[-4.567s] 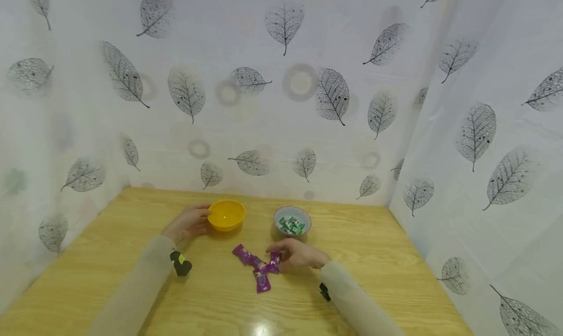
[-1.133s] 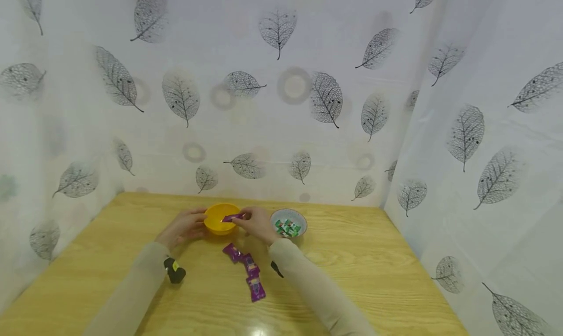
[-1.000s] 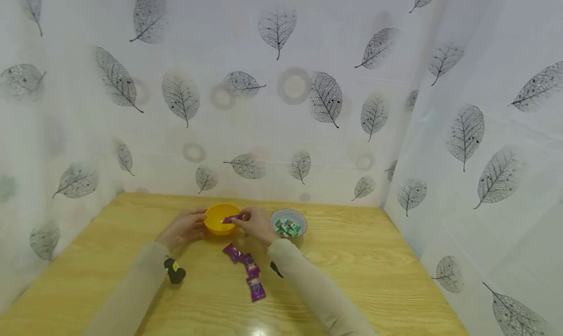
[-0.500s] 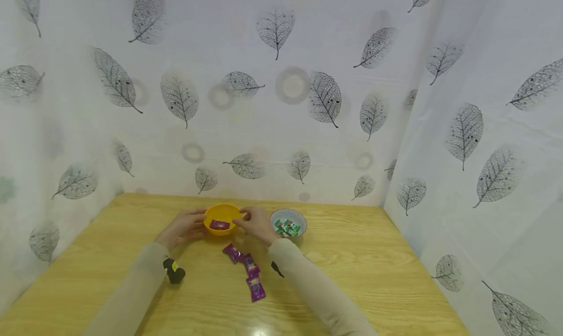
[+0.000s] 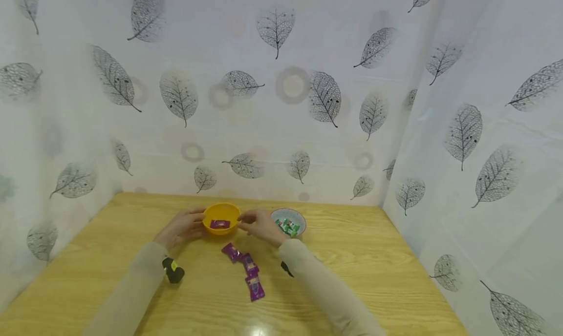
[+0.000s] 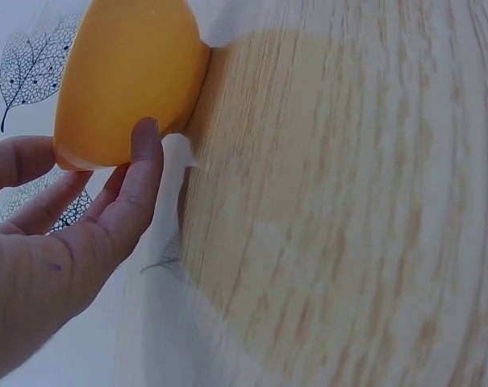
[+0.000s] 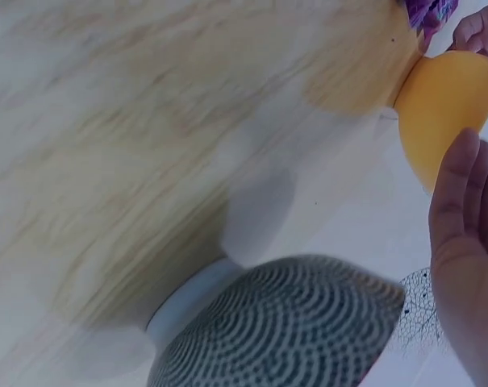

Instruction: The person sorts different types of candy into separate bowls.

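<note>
A yellow bowl (image 5: 221,232) stands toward the back of the table, with one purple-wrapped candy (image 5: 220,224) inside. At its left side my left hand (image 5: 184,227) holds it, thumb at the rim and fingers against the outer wall, as the left wrist view shows. My right hand (image 5: 262,226) is by the bowl's right side with fingers extended and nothing in them; in the right wrist view its fingertips (image 7: 466,145) overlap the bowl's wall. In front of the bowl lie 3 more purple candies (image 5: 249,265) in a slanting row.
A patterned bowl (image 5: 301,220) with several green-wrapped candies (image 5: 288,226) stands just right of my right hand. The wooden table (image 5: 352,277) ends at the back against a white curtain (image 5: 246,136) printed with leaves, which also hangs along the sides.
My right hand took a purple candy from the table to the yellow bowl and let it go inside. It has since drawn slightly right. My left hand has stayed at the bowl.
</note>
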`<state>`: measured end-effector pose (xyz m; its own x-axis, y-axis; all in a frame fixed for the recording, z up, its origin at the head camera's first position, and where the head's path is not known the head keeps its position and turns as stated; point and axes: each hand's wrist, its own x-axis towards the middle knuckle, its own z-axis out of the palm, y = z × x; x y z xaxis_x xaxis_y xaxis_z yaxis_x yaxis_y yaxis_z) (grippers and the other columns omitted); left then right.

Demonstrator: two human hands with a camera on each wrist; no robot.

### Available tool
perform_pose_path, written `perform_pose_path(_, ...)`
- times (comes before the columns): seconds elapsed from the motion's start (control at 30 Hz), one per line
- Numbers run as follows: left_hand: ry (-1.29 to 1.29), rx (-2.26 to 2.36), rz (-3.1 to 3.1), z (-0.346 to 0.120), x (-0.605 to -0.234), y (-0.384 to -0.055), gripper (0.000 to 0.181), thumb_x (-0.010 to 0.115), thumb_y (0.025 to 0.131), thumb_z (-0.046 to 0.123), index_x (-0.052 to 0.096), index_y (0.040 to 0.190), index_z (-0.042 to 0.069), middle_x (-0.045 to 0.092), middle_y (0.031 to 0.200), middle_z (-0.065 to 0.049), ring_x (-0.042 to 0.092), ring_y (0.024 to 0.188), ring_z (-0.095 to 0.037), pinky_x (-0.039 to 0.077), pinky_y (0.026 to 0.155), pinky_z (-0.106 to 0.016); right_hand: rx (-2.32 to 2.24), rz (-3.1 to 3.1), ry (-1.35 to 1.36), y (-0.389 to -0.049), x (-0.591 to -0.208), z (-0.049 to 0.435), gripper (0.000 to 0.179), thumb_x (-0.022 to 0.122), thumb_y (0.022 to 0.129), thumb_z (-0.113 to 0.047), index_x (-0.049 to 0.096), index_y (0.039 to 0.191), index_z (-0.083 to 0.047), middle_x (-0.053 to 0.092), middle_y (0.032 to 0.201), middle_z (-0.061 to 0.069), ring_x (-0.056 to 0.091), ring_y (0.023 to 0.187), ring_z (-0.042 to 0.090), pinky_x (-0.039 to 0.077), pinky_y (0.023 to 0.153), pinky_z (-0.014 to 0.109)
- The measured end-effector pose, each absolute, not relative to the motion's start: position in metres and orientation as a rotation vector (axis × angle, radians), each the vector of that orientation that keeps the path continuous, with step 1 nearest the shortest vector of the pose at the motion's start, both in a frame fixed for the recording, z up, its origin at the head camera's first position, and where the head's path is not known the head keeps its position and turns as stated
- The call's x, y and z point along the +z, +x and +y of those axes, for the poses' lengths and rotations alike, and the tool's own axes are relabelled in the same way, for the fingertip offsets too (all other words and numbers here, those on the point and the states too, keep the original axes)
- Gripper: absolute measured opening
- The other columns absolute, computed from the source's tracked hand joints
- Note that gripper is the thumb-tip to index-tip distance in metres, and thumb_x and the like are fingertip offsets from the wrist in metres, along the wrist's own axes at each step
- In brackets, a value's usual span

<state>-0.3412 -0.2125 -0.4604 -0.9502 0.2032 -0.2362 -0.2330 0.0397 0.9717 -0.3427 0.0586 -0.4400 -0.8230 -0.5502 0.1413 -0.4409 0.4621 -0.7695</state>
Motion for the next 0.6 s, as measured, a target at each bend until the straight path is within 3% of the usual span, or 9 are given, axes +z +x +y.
perform_pose_path(0.27,-0.038,1.968,2.033,-0.212,-0.458,-0.339,0.057,0.043,0.105,0.02,0.022,0.154,0.0,0.031,0.154,-0.028,0.059,0.115,-0.022,0.052,0.1,-0.04,-1.188,2.453,-1.02,-0.337,-0.441,0.08,0.027,0.062,0.096,-0.014,0.068,0.12,-0.002,0.071,0.116,0.014,0.07,0.092,0.023,0.06,0.072,0.027)
perform_pose_path(0.6,-0.041,1.957,2.046,-0.212,-0.458,-0.338,0.057,0.043,0.104,0.019,0.022,0.154,0.0,0.032,0.153,-0.029,0.06,0.113,-0.021,0.053,0.099,-0.04,-1.096,2.543,-0.874,-0.321,-0.453,0.097,0.023,0.067,0.093,-0.022,0.072,0.112,-0.01,0.074,0.109,0.002,0.068,0.087,0.006,0.056,0.073,0.019)
